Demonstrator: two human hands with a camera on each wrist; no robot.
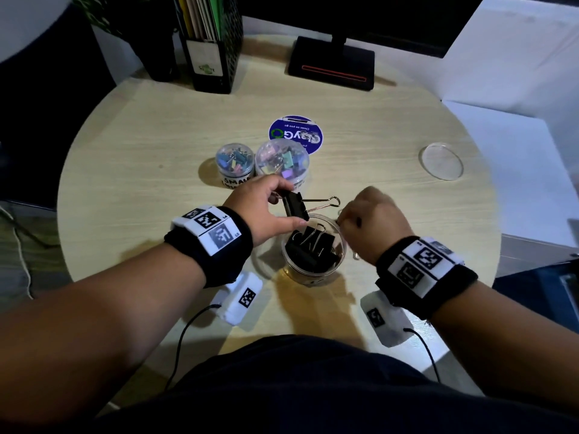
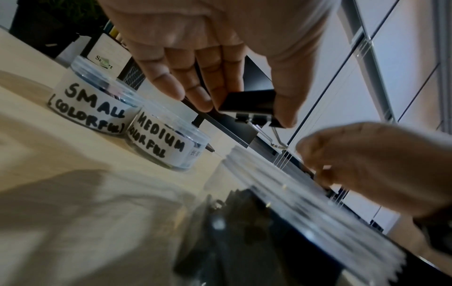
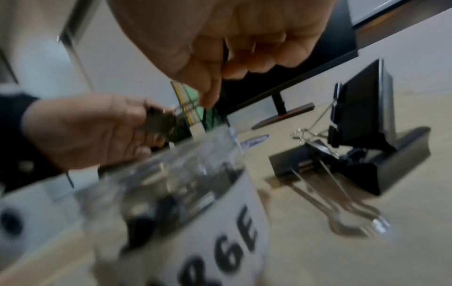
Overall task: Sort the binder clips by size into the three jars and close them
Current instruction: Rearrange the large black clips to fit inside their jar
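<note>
My left hand point(image 1: 292, 204) pinches a large black binder clip point(image 1: 299, 211) between thumb and fingers just above the far rim of the open jar point(image 1: 293, 267); its wire handles point right. In the left wrist view the clip point(image 2: 252, 100) sits in my left hand point(image 2: 247, 110). The jar holds several large black clips point(image 1: 313, 245) and its label ends in "RGE" point(image 3: 220, 241). My right hand point(image 1: 343, 219) hovers by the jar's right rim with fingers curled; nothing shows between them point(image 3: 215, 91). More large black clips point(image 3: 354, 160) lie on the table right of the jar.
Two lidded jars stand behind: "SMALL (COLORFUL)" point(image 1: 235, 164) and "MEDIUM COLORFUL" point(image 1: 282, 166). A clear lid point(image 1: 441, 161) lies at the far right of the round table point(image 1: 141, 158). A blue sticker point(image 1: 296, 134), a monitor base point(image 1: 332, 65) and a file holder point(image 1: 213, 48) sit further back.
</note>
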